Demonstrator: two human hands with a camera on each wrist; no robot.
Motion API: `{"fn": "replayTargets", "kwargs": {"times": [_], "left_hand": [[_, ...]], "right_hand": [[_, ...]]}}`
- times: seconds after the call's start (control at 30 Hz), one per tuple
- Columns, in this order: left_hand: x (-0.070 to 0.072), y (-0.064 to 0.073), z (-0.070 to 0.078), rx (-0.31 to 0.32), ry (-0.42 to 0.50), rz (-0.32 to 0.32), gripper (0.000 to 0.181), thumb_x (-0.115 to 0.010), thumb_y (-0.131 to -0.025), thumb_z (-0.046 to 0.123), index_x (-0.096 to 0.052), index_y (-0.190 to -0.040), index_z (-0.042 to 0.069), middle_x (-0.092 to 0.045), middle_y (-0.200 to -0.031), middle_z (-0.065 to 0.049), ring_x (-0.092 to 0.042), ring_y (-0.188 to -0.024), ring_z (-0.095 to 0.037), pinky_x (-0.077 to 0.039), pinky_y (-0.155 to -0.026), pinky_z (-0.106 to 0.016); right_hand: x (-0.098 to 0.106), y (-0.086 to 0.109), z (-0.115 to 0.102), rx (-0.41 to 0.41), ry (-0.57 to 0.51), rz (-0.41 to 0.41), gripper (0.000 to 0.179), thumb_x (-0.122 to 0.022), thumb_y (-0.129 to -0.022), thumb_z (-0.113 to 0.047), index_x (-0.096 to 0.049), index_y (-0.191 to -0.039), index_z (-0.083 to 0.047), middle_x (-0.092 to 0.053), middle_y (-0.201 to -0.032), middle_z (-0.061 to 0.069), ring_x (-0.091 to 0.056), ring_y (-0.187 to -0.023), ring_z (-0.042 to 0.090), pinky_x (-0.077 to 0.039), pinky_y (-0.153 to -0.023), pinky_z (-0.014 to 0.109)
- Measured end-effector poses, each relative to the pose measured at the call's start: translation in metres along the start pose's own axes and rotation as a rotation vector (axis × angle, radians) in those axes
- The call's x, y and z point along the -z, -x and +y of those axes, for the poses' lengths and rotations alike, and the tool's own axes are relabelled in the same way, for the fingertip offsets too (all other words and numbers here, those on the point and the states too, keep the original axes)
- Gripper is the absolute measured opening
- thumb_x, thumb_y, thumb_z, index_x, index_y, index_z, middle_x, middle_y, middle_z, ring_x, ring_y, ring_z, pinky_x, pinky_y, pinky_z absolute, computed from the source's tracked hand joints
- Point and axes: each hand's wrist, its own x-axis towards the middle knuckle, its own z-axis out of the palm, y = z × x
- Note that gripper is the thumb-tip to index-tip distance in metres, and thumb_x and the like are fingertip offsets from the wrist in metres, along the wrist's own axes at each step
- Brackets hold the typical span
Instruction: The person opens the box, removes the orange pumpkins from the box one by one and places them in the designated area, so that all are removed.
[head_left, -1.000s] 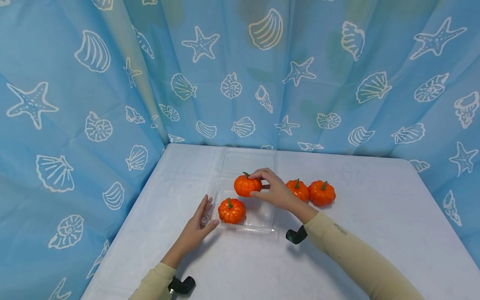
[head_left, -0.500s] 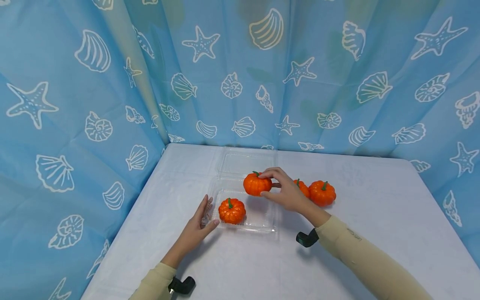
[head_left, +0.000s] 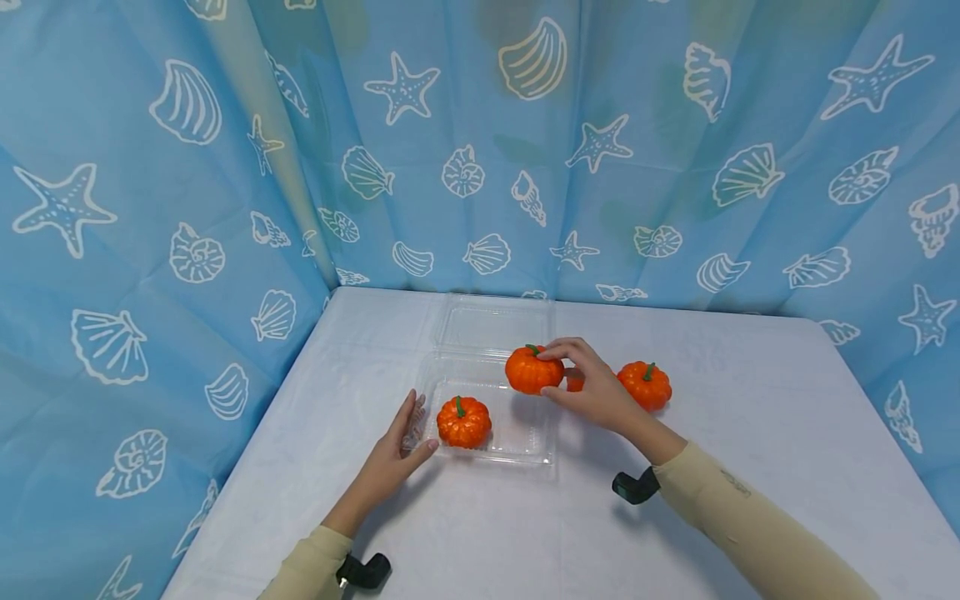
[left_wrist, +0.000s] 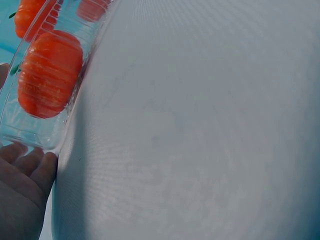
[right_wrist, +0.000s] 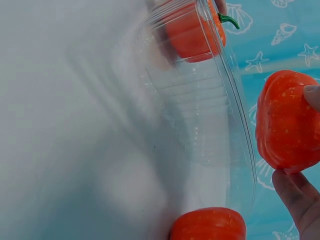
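Note:
My right hand (head_left: 592,388) grips a small orange pumpkin (head_left: 533,370) with a green stem between thumb and fingers. It holds the pumpkin above the right part of a clear plastic clamshell box (head_left: 517,429); the right wrist view shows this pumpkin (right_wrist: 287,120) off the table. Inside the box, at the left, sits another pumpkin (head_left: 463,422). Fingers spread, my left hand (head_left: 390,454) touches the box's left side; in the left wrist view its fingertips (left_wrist: 46,167) rest against the box end. Behind my right hand, a third pumpkin (head_left: 575,380) is mostly hidden.
Right of my right hand, one more pumpkin (head_left: 645,386) stands on the white-covered table (head_left: 750,417). The box's lid (head_left: 491,323) lies folded back toward the blue seashell curtain (head_left: 465,208).
My right hand has carried its pumpkin to the right, from above the middle of the box to its right part, covering more of the pumpkin behind. My left hand stays put.

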Motion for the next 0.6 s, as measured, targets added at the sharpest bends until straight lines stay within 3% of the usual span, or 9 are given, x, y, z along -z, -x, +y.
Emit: {"fn": "replayTargets", "kwargs": {"times": [0.6], "left_hand": [[0.0,0.0,0.003,0.028,0.002,-0.011,0.092,-0.07,-0.096,0.038,-0.012,-0.165,0.018,-0.028,-0.166,-0.005,-0.025,-0.152,-0.033,-0.027,-0.118,-0.061]], "right_hand": [[0.017,0.029,0.01,0.009,0.066,0.04,0.041,-0.082,-0.088,-0.022,-0.064,-0.124,-0.014,-0.048,-0.141,0.008,-0.047,-0.132,0.033,-0.05,-0.102,0.055]]}}
